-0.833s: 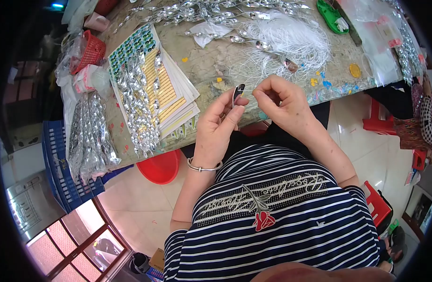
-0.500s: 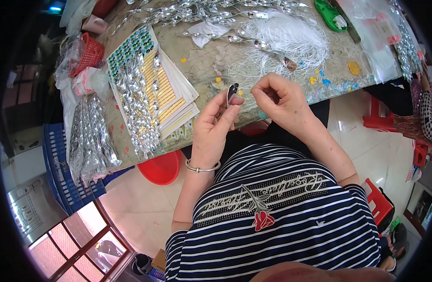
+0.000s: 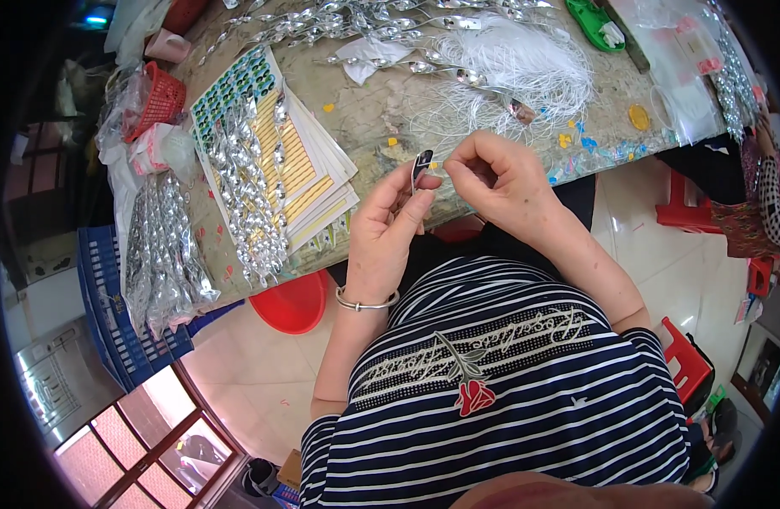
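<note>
My left hand pinches a small, dark, glossy curved strip upright between thumb and fingers, over the table's near edge. Close on its right, my right hand is closed in a pinch, thumb against forefinger. Whatever lies between those fingertips is too fine to make out. Beyond my hands spreads a loose heap of white string, with shiny silver twisted strips along its left side and behind it.
Patterned sheets lie at left under silver twists. Bagged twists hang over the left edge, near a red basket. A green dish sits at far right. Below the table are a red basin and red stools.
My right hand has shifted slightly left, toward the glossy strip. My left hand stays almost still with the strip in its grip.
</note>
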`<state>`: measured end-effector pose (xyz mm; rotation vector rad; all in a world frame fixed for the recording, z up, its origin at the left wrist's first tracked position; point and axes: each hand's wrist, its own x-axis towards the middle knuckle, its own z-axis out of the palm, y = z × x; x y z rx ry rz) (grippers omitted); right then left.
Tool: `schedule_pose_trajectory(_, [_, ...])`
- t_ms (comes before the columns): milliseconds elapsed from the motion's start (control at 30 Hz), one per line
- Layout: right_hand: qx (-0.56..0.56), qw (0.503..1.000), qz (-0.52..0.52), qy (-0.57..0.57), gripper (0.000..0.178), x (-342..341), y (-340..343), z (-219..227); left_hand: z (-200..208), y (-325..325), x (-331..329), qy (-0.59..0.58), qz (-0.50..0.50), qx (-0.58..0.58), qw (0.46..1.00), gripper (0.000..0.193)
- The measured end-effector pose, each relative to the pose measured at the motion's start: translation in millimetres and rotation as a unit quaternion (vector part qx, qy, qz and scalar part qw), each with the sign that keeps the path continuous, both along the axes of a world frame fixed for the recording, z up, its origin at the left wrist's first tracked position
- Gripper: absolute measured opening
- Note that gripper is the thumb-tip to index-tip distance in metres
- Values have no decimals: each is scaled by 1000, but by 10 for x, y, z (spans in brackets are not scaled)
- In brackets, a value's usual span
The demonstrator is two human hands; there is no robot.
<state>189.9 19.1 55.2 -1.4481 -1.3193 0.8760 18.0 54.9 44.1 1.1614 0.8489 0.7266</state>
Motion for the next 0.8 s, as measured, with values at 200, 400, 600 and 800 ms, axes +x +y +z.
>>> schedule_pose_trajectory(200, [-5, 1000, 2, 14, 7, -1, 0, 7, 20, 9, -20, -2, -1, -7, 1000, 37])
schedule_pose_trajectory(400, [-2, 1000, -8, 5, 7, 7, 8, -14, 11, 14, -36, -2, 0, -4, 1000, 37])
schedule_pose_trajectory(600, [11, 1000, -1, -9, 7, -24, 10, 29, 17, 13, -37, 8, -6, 6, 1000, 38])
schedule_pose_trajectory(800, [21, 999, 9, -28, 7, -52, 23, 41, -1, -12, -36, 16, -21, 11, 1000, 40])
